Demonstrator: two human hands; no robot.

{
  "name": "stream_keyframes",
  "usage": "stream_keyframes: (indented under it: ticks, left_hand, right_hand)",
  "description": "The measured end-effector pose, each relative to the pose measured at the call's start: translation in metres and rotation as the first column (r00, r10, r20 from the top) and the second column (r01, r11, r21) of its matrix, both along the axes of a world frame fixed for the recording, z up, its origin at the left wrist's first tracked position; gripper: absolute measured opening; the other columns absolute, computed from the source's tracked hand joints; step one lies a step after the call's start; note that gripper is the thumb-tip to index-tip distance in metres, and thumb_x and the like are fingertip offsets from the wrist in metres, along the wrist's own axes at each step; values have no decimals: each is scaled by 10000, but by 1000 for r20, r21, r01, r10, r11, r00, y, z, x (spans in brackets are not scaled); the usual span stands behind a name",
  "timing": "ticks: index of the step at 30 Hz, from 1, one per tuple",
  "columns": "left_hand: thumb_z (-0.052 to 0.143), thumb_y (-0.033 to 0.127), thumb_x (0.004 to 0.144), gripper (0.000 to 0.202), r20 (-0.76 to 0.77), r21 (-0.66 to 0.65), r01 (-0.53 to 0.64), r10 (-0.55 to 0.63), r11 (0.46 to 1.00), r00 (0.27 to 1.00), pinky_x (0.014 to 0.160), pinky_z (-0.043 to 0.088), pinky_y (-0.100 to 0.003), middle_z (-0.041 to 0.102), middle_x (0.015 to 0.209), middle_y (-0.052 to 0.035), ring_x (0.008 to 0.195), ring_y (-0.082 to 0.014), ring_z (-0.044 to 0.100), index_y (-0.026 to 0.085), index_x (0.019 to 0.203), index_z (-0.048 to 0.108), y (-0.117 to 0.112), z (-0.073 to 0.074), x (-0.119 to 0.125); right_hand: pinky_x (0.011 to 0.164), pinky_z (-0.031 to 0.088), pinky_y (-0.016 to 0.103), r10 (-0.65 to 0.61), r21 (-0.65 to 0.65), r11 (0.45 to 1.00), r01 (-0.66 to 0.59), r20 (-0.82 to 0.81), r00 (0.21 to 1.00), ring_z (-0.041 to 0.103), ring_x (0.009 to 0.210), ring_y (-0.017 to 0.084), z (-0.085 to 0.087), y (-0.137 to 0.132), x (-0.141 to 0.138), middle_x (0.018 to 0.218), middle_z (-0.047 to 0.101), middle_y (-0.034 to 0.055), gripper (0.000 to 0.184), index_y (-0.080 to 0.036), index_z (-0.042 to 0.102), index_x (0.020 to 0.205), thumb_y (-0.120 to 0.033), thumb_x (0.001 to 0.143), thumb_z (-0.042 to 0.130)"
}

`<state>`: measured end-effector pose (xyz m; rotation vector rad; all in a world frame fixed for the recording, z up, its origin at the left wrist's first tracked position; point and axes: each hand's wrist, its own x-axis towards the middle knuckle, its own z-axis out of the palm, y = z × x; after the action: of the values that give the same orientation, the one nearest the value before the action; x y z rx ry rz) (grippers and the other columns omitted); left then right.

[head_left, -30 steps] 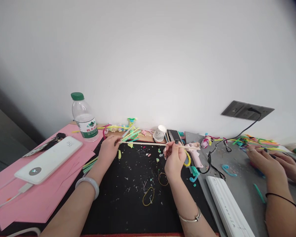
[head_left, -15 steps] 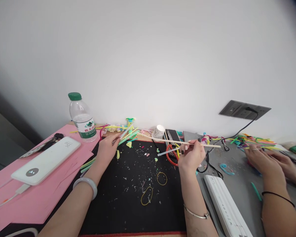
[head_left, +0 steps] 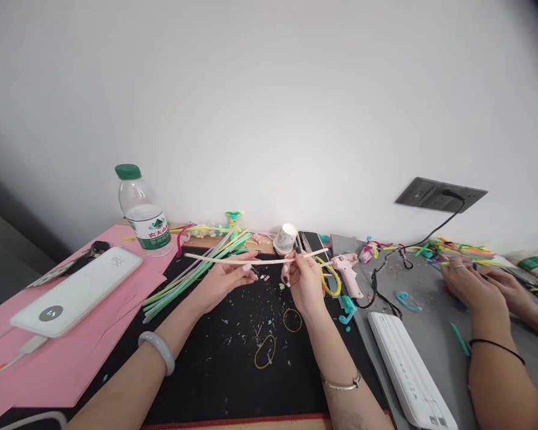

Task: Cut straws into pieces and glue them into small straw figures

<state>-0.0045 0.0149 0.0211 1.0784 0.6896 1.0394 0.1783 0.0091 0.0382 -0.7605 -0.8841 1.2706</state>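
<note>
Both my hands hold one long cream pipe cleaner [head_left: 269, 260] level above a black mat [head_left: 233, 358]. My left hand [head_left: 226, 279] pinches it near the middle, palm turned up. My right hand [head_left: 301, 278] pinches it a little to the right, dark-painted nails showing. The stick's ends reach past both hands, left to a bundle of green and pale sticks [head_left: 192, 275] and right over a pink glue gun [head_left: 347, 272]. Two yellow rubber bands [head_left: 265, 352] lie on the mat below my hands.
A water bottle [head_left: 141, 212], a white power bank [head_left: 74, 292] and pink paper [head_left: 72, 352] are at left. A paper cup [head_left: 284, 239], a phone [head_left: 312, 243] and a second white power bank [head_left: 410, 373] are close by. Another person's hands [head_left: 479, 289] work among coloured sticks at right.
My left hand has left the stick bundle and come to the middle to grip the cream pipe cleaner. My right hand has moved back left from the glue gun side.
</note>
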Motion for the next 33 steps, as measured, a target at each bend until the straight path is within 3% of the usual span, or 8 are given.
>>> stream_keyframes:
  ticks: [6, 11, 15, 19, 28, 31, 33]
  left_hand:
    - [590, 351, 776, 270, 186, -62, -235, 243, 970, 952, 741, 469, -249, 611, 871, -48, 721, -92, 528, 169, 961, 663, 7, -7, 1]
    - [627, 342, 737, 252, 79, 4, -353, 351, 936, 933, 640, 447, -218, 577, 777, -26, 650, -82, 476, 162, 907, 672, 9, -7, -1]
    - [567, 395, 761, 278, -159, 144, -342, 363, 929, 918, 554, 406, -234, 546, 683, -12, 572, -96, 429, 165, 872, 676, 8, -7, -2]
    - [515, 445, 770, 389, -378, 237, -243, 320, 941, 869, 519, 377, -243, 526, 622, 3, 535, -109, 427, 165, 998, 660, 8, -8, 0]
    - [466, 429, 794, 405, -526, 293, -26, 184, 956, 830, 514, 372, -235, 510, 572, 25, 492, -107, 443, 164, 1034, 655, 2, -7, 5]
    - [418, 436, 822, 398, -548, 408, -90, 323, 908, 772, 579, 425, -257, 583, 664, -12, 588, -142, 520, 170, 989, 662, 4, -8, 2]
    - [386, 424, 842, 388, -534, 527, -207, 511, 824, 674, 680, 445, -279, 633, 796, -44, 727, -173, 566, 177, 979, 653, 10, -9, -2]
  right_hand:
    - [333, 239, 176, 133, -28, 991, -131, 268, 954, 360, 359, 53, -10, -7, -19, 492, 482, -45, 279, -163, 531, 722, -426, 811, 509]
    - [358, 227, 175, 120, -22, 992, -122, 410, 904, 343, 369, 40, -17, -16, -32, 524, 469, -50, 269, -156, 524, 740, -402, 837, 474]
    - [390, 241, 186, 91, -9, 995, -99, 488, 868, 344, 392, 51, -28, -21, -40, 533, 454, -51, 246, -163, 524, 775, -384, 851, 446]
    - [424, 248, 198, 71, 7, 996, -89, 538, 840, 340, 439, 70, -33, -21, -41, 521, 422, -54, 218, -174, 527, 776, -368, 843, 456]
    - [430, 194, 207, -25, 16, 1000, 20, 454, 891, 272, 450, 68, -27, -15, -34, 524, 340, -74, 187, -169, 518, 773, -353, 794, 540]
    - [423, 191, 208, -38, 24, 999, 31, 429, 903, 276, 435, 69, -27, -16, -33, 507, 332, -76, 218, -169, 521, 767, -382, 812, 509]
    - [424, 197, 209, -58, 43, 998, 44, 430, 901, 276, 431, 70, -25, -17, -33, 497, 328, -76, 239, -169, 513, 742, -390, 826, 482]
